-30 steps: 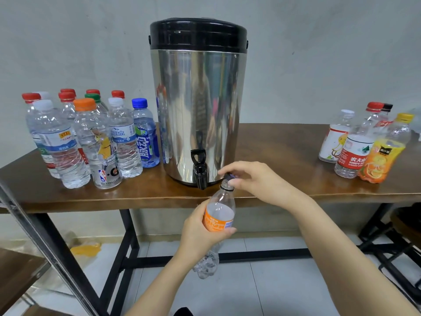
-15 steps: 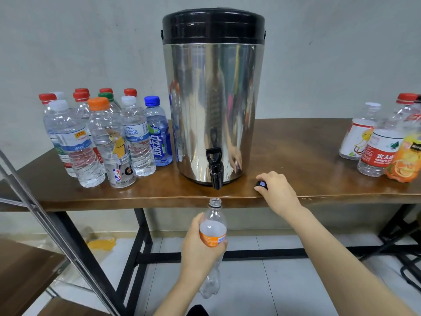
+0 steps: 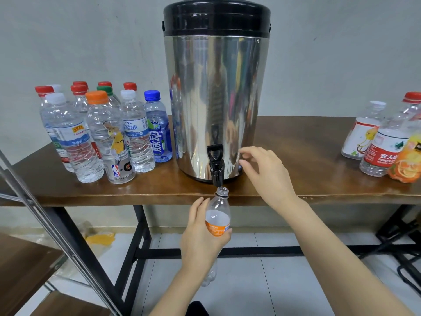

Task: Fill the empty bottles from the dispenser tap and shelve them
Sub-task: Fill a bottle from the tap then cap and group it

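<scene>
A tall steel dispenser with a black lid stands on the brown table. Its black tap points down over the table's front edge. My left hand grips an uncapped clear bottle with an orange label, its mouth just under the tap spout. My right hand hovers just right of the tap with relaxed fingers and holds nothing. Part of a dark cap shows on the table behind that hand.
Several capped water bottles cluster on the table's left. Three bottles show at the right edge, among them one with an orange label. A metal shelf frame with wooden boards stands at the lower left. Black table legs cross below.
My right hand took the cap off the bottle, set it on the table and now lifts toward the tap. My left hand brought the bottle's mouth under the spout.
</scene>
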Demonstrator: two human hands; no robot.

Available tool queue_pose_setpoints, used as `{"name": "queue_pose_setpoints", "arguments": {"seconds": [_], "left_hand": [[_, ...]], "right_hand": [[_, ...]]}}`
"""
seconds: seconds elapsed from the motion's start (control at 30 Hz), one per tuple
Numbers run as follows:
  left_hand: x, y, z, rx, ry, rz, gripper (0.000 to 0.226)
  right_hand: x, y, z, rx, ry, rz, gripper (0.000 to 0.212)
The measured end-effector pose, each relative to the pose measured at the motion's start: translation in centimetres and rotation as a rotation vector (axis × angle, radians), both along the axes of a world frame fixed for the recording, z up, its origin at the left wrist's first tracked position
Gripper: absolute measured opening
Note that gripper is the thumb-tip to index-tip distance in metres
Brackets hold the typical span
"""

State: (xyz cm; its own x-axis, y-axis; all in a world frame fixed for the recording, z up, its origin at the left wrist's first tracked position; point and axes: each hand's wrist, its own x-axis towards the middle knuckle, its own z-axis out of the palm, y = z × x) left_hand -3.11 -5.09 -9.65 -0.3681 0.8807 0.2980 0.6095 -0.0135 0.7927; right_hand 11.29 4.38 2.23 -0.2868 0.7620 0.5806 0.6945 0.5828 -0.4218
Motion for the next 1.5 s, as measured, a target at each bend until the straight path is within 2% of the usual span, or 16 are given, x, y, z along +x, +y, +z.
{"name": "queue_pose_setpoints", "arguments": {"seconds": [0.23, 0.6, 0.77, 1.1, 1.27, 1.3, 1.4, 1.5], "left_hand": [[-0.1, -0.4, -0.3, -0.059, 0.039, 0.05, 0.087], [0.0, 1.0, -0.1, 0.039, -0.044, 0.009, 0.083], [0.0, 1.8, -0.5, 0.086, -0.098, -0.031, 0.082], [-0.2, 2.2, -1.3, 0.128, -0.111, -0.033, 0.079], [-0.3, 2.3, -1.2, 0.136, -0.114, -0.034, 0.081], [-0.3, 2.2, -1.2, 0.14, -0.114, -0.033, 0.081], [-0.3, 2.2, -1.1, 0.16, -0.13, -0.032, 0.083], [-0.4, 2.2, -1.1, 0.167, -0.134, -0.039, 0.082]], "right_hand": [[-3.2, -1.5, 2.9, 0.051, -0.021, 0.18, 0.027], [-4.3, -1.5, 3.9, 0.111, -0.087, 0.18, 0.018], [-4.4, -1.5, 3.9, 0.152, -0.048, 0.169, 0.015], [-4.5, -1.4, 0.1, 0.611, 0.257, 0.125, 0.013], [-3.7, -1.6, -3.5, 0.649, 0.217, 0.165, 0.007], [-3.7, -1.8, -3.6, 0.63, 0.21, 0.154, 0.01], [-4.3, -2.7, -3.1, 0.522, 0.183, 0.044, 0.044], [-4.7, -3.5, -2.9, 0.426, 0.185, -0.045, 0.045]]}}
